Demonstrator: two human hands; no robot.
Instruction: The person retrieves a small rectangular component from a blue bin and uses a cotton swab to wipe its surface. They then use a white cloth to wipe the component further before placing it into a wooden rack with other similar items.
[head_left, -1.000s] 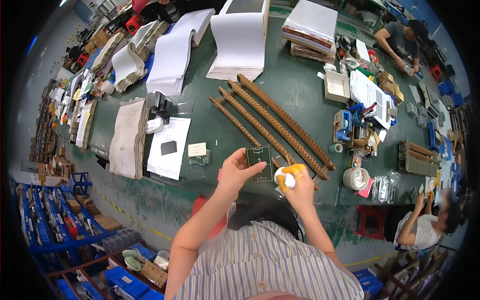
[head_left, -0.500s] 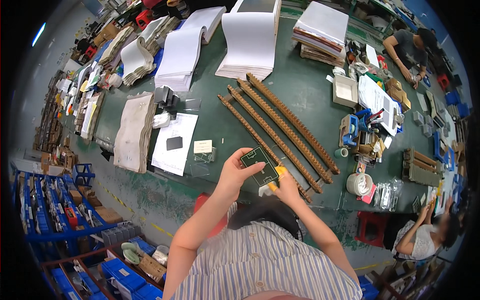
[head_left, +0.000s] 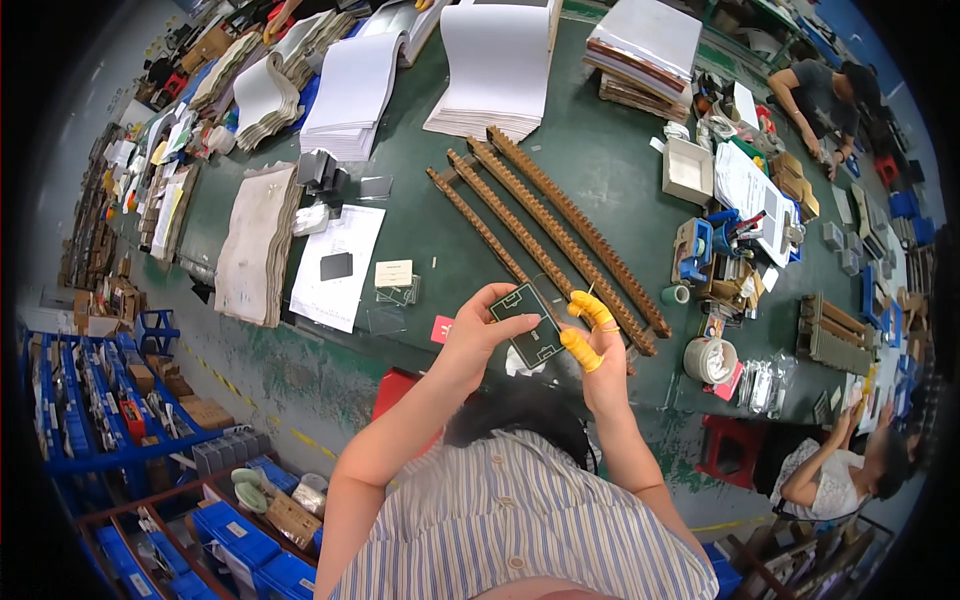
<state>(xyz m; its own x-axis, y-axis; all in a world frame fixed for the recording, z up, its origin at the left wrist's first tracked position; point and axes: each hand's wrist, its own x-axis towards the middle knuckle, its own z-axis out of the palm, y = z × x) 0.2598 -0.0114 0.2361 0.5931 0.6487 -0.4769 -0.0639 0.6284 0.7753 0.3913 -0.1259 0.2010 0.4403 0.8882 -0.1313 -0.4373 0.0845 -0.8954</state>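
My left hand [head_left: 480, 338] grips a dark green rectangular card [head_left: 527, 325] with white pitch-like lines, its thumb lying across the face. Beside the card's right edge is my right hand [head_left: 598, 352], with yellow finger covers on the thumb and a finger. Those two digits are spread apart, and I make out nothing held between them. A clear, thin edge shows near the card's upper right, too faint to name. Left of my hands, a cream label card [head_left: 393, 273] lies by clear pieces, and a black card [head_left: 336, 265] rests on a printed sheet [head_left: 350, 295].
Long notched wooden racks [head_left: 560, 235] lie diagonally beyond my hands. Stacks of white paper [head_left: 490, 70] stand at the back. On the right are a white box [head_left: 688, 170], a round tub [head_left: 710, 360] and clear packets [head_left: 765, 385]. Co-workers sit at the right.
My right hand has moved off the card's lower right corner, turned upward, and its thumb and finger have spread. The card stays in my left hand. Another person's hand appears at the far edge.
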